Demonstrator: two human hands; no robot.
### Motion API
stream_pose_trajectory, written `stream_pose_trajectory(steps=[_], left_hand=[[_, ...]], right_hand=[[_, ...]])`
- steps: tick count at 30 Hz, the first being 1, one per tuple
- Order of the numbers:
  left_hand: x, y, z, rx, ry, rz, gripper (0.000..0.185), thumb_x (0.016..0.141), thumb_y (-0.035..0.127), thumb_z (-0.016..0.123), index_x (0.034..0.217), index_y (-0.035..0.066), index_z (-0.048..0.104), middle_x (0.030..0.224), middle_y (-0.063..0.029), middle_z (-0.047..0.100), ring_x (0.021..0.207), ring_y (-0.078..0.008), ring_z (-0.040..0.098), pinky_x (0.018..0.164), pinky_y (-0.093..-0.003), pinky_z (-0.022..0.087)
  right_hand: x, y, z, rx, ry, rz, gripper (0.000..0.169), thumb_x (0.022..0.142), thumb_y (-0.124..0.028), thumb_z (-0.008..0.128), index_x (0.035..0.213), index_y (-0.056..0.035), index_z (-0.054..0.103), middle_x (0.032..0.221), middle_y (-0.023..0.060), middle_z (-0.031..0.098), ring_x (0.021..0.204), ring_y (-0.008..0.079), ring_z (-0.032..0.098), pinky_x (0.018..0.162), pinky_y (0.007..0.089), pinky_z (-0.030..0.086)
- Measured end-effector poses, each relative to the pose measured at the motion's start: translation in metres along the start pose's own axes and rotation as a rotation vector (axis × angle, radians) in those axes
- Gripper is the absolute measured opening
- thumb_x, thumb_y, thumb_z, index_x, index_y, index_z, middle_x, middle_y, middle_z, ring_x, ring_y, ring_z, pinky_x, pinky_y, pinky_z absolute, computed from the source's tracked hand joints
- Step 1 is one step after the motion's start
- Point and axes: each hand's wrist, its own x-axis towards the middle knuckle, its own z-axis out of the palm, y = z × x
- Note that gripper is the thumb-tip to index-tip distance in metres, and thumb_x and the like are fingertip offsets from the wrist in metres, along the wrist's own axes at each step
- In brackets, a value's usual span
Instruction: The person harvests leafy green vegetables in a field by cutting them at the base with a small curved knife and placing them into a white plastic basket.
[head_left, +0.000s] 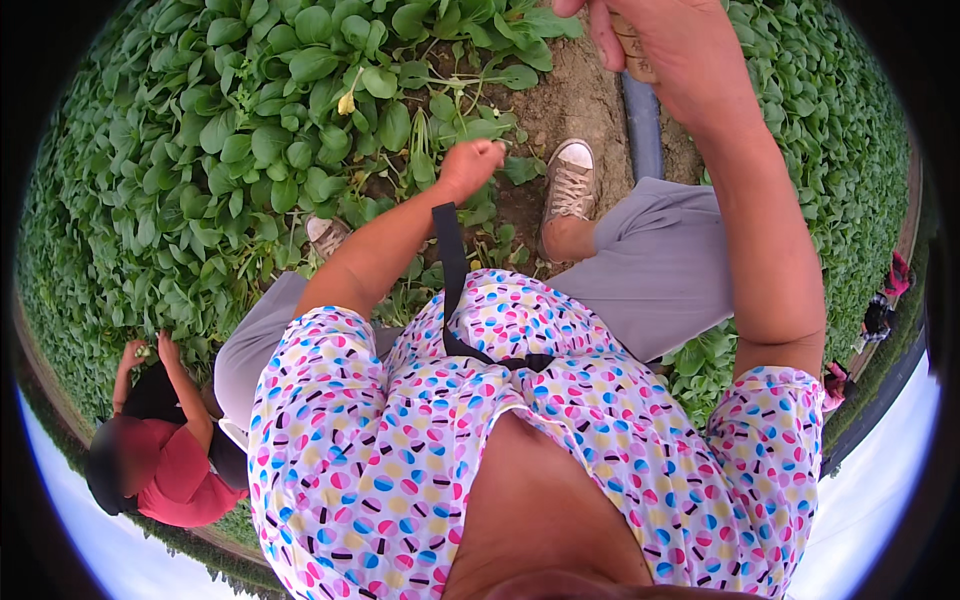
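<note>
My left hand (472, 169), its fingers curled, is above low leafy greens (420, 139) and bare soil; nothing shows in it. At the top edge, partly cut off by the frame, my right hand (675, 56) has its fingers around a tan object (632, 51) with dark marks; what it is cannot be told. Behind that hand a grey-blue pipe or hose (643, 127) runs along the soil. A withered yellow leaf (346, 103) hangs among the greens left of my left hand. A black strap (451, 255) rises from my waist near my left forearm.
Dense leafy crop (187, 135) covers the left, and another bed (825, 127) lies to the right. My canvas shoes (571, 176) stand on soil and among plants. A co-worker in a red shirt (176, 472) is at lower left; several other people (876, 319) are far right.
</note>
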Motion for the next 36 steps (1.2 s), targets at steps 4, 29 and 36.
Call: stream_pose_trajectory(steps=[4,29,36], left_hand=[[0.053,-0.021,-0.070,0.155,0.638,-0.109,0.038,0.084,0.038,0.065,0.107,0.008,0.063,0.101,-0.0094,0.068,0.090,-0.0288,0.065,0.079,-0.0417,0.049],[-0.192,0.037,-0.145,-0.167,0.600,-0.004,0.025,0.084,0.027,0.060,0.086,0.004,0.068,0.089,-0.0135,0.070,0.081,-0.0280,0.066,0.077,-0.0387,0.051],[-0.292,0.032,-0.083,-0.478,0.489,-0.239,0.029,0.089,0.030,0.064,0.106,0.006,0.065,0.079,-0.0095,0.064,0.055,-0.0216,0.052,0.055,-0.0388,0.044]], right_hand=[[-0.011,-0.002,0.022,-0.077,-0.045,0.071,0.024,0.094,-0.026,0.066,0.102,-0.0047,0.059,0.075,-0.0005,0.059,0.049,0.0034,0.047,0.044,0.0182,0.037],[-0.122,-0.080,0.115,-0.429,-0.224,-0.208,0.027,0.089,-0.030,0.067,0.088,-0.0058,0.054,0.067,0.0044,0.054,0.059,0.0170,0.052,0.054,0.0364,0.044],[-0.233,-0.167,0.190,-0.149,-0.391,0.057,0.018,0.094,-0.024,0.062,0.097,-0.0072,0.055,0.071,0.0005,0.057,0.043,0.0057,0.046,0.039,0.0229,0.037]])
